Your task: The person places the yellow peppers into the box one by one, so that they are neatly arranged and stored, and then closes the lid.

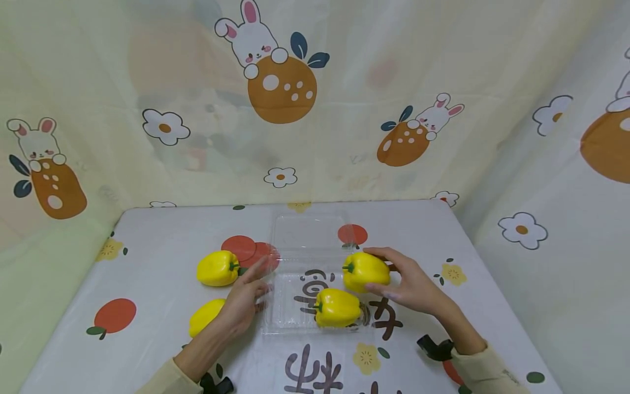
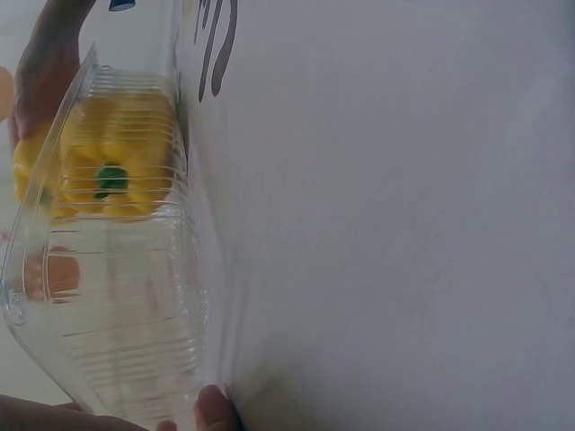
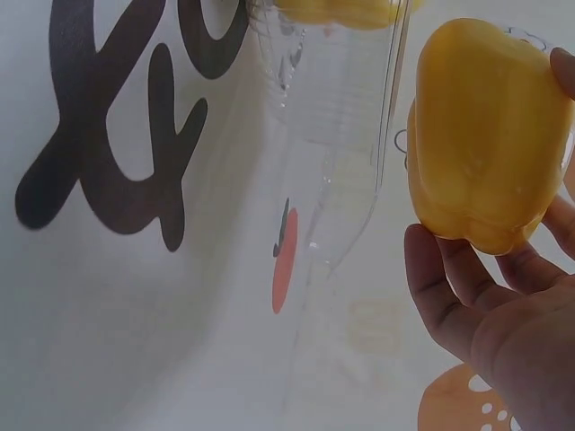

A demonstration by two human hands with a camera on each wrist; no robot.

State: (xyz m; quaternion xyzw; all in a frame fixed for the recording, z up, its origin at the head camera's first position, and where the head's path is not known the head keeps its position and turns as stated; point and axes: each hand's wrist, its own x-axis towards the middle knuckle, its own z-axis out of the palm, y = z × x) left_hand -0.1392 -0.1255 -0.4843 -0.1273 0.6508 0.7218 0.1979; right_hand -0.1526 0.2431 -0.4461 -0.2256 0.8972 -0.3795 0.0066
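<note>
My right hand (image 1: 408, 282) grips a yellow bell pepper (image 1: 366, 272) over the right side of a clear plastic clamshell box (image 1: 285, 323). Its fingers and thumb close around the pepper's blunt end, and the green stem points left. Inside the box, at the front right, lies another yellow bell pepper (image 1: 338, 308); the left wrist view shows its green stem through the clear wall. My left hand (image 1: 241, 303) rests against the box's left side with relaxed fingers. In the left wrist view, its fingertips (image 2: 214, 409) show right at the wall.
Left of the box lie two yellow bell peppers, one farther back (image 1: 217, 268) and one nearer (image 1: 205, 317), partly hidden by the left arm. The box's lid (image 1: 310, 232) lies folded back toward the printed curtain (image 1: 339, 153) behind the white patterned tablecloth (image 1: 162, 273).
</note>
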